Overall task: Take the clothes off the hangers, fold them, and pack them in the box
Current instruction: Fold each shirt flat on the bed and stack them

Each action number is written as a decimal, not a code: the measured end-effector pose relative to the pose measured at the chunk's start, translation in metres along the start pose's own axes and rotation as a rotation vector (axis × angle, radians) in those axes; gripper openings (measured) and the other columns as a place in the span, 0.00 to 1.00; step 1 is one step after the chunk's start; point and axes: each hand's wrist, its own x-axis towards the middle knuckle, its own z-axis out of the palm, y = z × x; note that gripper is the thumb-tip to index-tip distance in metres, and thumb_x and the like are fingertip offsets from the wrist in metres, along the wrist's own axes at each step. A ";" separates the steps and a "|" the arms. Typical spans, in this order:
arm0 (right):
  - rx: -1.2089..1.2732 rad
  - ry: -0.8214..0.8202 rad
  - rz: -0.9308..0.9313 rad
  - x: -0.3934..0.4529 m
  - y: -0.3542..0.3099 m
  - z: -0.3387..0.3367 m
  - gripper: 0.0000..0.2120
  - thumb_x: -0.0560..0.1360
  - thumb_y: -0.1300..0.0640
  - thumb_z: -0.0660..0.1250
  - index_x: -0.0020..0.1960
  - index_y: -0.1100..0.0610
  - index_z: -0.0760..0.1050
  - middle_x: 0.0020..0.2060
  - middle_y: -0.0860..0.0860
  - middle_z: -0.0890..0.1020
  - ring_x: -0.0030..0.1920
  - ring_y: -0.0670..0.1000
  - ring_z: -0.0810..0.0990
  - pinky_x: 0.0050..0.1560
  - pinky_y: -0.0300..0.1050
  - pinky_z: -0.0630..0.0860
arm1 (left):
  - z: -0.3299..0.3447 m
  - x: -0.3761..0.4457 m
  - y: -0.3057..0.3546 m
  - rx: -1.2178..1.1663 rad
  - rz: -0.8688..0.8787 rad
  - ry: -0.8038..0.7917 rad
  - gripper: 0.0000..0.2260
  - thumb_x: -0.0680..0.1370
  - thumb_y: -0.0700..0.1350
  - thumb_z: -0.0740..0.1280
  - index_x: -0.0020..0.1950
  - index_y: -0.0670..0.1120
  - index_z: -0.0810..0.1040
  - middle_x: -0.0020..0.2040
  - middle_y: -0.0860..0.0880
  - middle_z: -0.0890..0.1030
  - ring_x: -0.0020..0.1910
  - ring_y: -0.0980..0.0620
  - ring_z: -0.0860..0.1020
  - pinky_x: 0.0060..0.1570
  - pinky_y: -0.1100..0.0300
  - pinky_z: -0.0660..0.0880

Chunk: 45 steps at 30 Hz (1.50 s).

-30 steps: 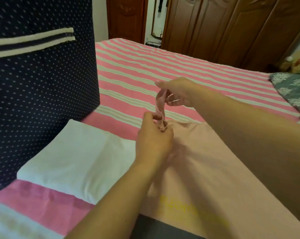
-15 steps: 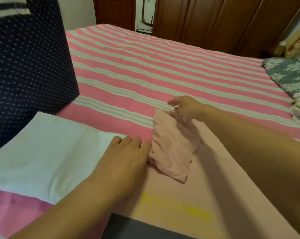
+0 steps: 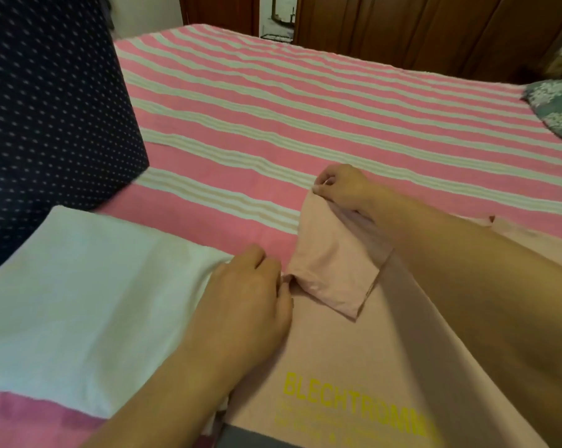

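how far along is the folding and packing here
Done: one white garment lies folded on the striped bed, beside the navy dotted box. In hand: the pink shirt lies flat, its sleeve turned inward, the right hand pinching the shoulder and the left hand holding the fold. Left: the remaining folds, then packing both; no hangers in view.
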 end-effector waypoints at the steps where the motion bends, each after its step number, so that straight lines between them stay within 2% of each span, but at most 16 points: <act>1: 0.056 0.034 0.000 -0.002 0.000 0.000 0.06 0.80 0.50 0.68 0.54 0.51 0.79 0.51 0.48 0.80 0.50 0.50 0.79 0.48 0.42 0.71 | -0.002 0.002 0.000 -0.009 -0.018 -0.020 0.08 0.76 0.54 0.63 0.45 0.50 0.73 0.42 0.50 0.75 0.39 0.44 0.76 0.37 0.50 0.72; 4: -0.008 0.269 0.003 -0.013 -0.003 -0.014 0.09 0.82 0.52 0.62 0.53 0.55 0.78 0.48 0.51 0.80 0.48 0.53 0.78 0.46 0.45 0.71 | -0.003 0.004 0.000 0.029 0.042 -0.058 0.15 0.75 0.57 0.64 0.59 0.55 0.72 0.49 0.54 0.79 0.45 0.46 0.80 0.40 0.52 0.72; 6: -0.135 0.279 0.069 -0.027 0.000 -0.026 0.10 0.81 0.53 0.61 0.48 0.57 0.77 0.44 0.54 0.81 0.46 0.56 0.79 0.43 0.47 0.72 | -0.003 0.003 -0.001 0.018 0.061 -0.071 0.15 0.77 0.54 0.66 0.63 0.58 0.71 0.50 0.54 0.79 0.43 0.43 0.81 0.37 0.53 0.73; 11: -0.294 -0.116 0.289 -0.075 0.010 -0.041 0.23 0.81 0.40 0.60 0.50 0.61 0.79 0.45 0.57 0.82 0.42 0.57 0.78 0.42 0.47 0.72 | -0.003 0.001 -0.003 0.064 -0.006 -0.041 0.05 0.73 0.47 0.60 0.48 0.51 0.73 0.42 0.50 0.71 0.36 0.40 0.75 0.32 0.50 0.70; 16: -0.069 -0.006 0.243 -0.076 0.005 -0.044 0.17 0.80 0.41 0.63 0.52 0.55 0.79 0.45 0.52 0.82 0.44 0.53 0.78 0.41 0.45 0.71 | -0.001 -0.001 0.003 0.156 -0.007 -0.005 0.07 0.70 0.51 0.61 0.44 0.50 0.75 0.44 0.51 0.72 0.47 0.44 0.71 0.46 0.49 0.65; 19: -0.087 0.098 0.095 -0.055 0.000 -0.031 0.08 0.81 0.49 0.65 0.56 0.50 0.80 0.54 0.50 0.82 0.57 0.55 0.79 0.55 0.47 0.75 | -0.003 -0.001 0.007 0.116 -0.018 -0.011 0.11 0.72 0.54 0.59 0.49 0.53 0.77 0.45 0.52 0.73 0.49 0.46 0.71 0.49 0.48 0.67; 22: -0.094 0.037 0.055 -0.033 -0.003 -0.025 0.18 0.82 0.52 0.64 0.70 0.52 0.74 0.68 0.52 0.76 0.68 0.56 0.74 0.68 0.49 0.70 | 0.000 0.001 0.006 0.136 -0.030 -0.008 0.12 0.79 0.55 0.56 0.53 0.55 0.77 0.47 0.54 0.79 0.50 0.46 0.72 0.50 0.48 0.68; 24: -0.102 -0.074 0.069 -0.023 -0.004 -0.024 0.15 0.81 0.51 0.67 0.66 0.53 0.77 0.63 0.51 0.79 0.62 0.55 0.77 0.62 0.47 0.73 | 0.004 0.002 0.003 0.128 -0.033 0.021 0.06 0.82 0.53 0.59 0.51 0.55 0.74 0.44 0.54 0.80 0.48 0.46 0.72 0.49 0.48 0.68; 26: -0.112 -0.088 0.047 -0.014 -0.006 -0.023 0.07 0.80 0.49 0.68 0.52 0.52 0.81 0.49 0.48 0.81 0.52 0.52 0.79 0.49 0.44 0.74 | 0.007 0.003 0.002 0.111 -0.048 0.036 0.04 0.79 0.47 0.66 0.47 0.53 0.71 0.37 0.54 0.77 0.43 0.46 0.72 0.45 0.49 0.68; 29: -0.082 0.042 -0.031 0.000 -0.006 -0.009 0.08 0.80 0.49 0.68 0.45 0.53 0.78 0.42 0.49 0.80 0.45 0.52 0.77 0.43 0.43 0.71 | 0.010 0.005 0.000 0.106 -0.036 0.021 0.07 0.75 0.45 0.67 0.45 0.54 0.70 0.33 0.54 0.74 0.40 0.46 0.73 0.43 0.49 0.66; 33: -0.374 0.146 -0.010 0.003 -0.004 0.016 0.07 0.81 0.52 0.65 0.54 0.56 0.74 0.52 0.55 0.78 0.55 0.59 0.76 0.53 0.51 0.74 | 0.017 0.004 -0.002 0.230 0.014 -0.013 0.05 0.76 0.47 0.66 0.51 0.54 0.77 0.40 0.53 0.80 0.44 0.44 0.74 0.45 0.49 0.65; 36: -0.424 0.548 -0.161 -0.029 -0.017 0.009 0.08 0.81 0.58 0.63 0.59 0.56 0.74 0.57 0.53 0.74 0.58 0.57 0.71 0.56 0.52 0.72 | 0.019 0.004 -0.003 0.264 0.028 -0.018 0.10 0.76 0.48 0.63 0.54 0.53 0.80 0.42 0.52 0.81 0.45 0.44 0.75 0.45 0.49 0.65; 38: -0.335 0.641 -0.292 -0.074 -0.026 0.002 0.09 0.83 0.56 0.59 0.59 0.56 0.75 0.57 0.53 0.75 0.57 0.55 0.71 0.58 0.51 0.71 | 0.019 0.004 -0.004 0.272 0.030 -0.036 0.12 0.76 0.49 0.60 0.54 0.53 0.81 0.42 0.52 0.82 0.47 0.45 0.75 0.46 0.49 0.65; 42: -0.444 0.015 -0.359 -0.173 -0.005 0.004 0.20 0.84 0.48 0.55 0.73 0.52 0.70 0.73 0.53 0.70 0.74 0.56 0.64 0.74 0.52 0.59 | 0.005 0.004 0.005 0.195 -0.072 -0.122 0.16 0.79 0.53 0.57 0.62 0.53 0.79 0.46 0.51 0.84 0.52 0.46 0.76 0.52 0.48 0.64; 43: -0.450 -0.061 -0.308 -0.188 0.004 0.003 0.21 0.84 0.47 0.54 0.74 0.52 0.69 0.75 0.53 0.68 0.75 0.56 0.62 0.75 0.51 0.58 | -0.001 0.004 0.009 0.157 -0.112 -0.173 0.19 0.80 0.54 0.57 0.68 0.53 0.75 0.50 0.50 0.84 0.56 0.45 0.76 0.55 0.48 0.64; 45: -0.348 -0.022 -0.214 -0.206 0.007 -0.008 0.21 0.83 0.48 0.55 0.72 0.55 0.72 0.72 0.55 0.71 0.73 0.57 0.66 0.74 0.49 0.62 | -0.019 0.000 0.021 0.010 -0.225 -0.283 0.26 0.80 0.56 0.57 0.78 0.52 0.61 0.56 0.47 0.82 0.63 0.44 0.75 0.62 0.47 0.63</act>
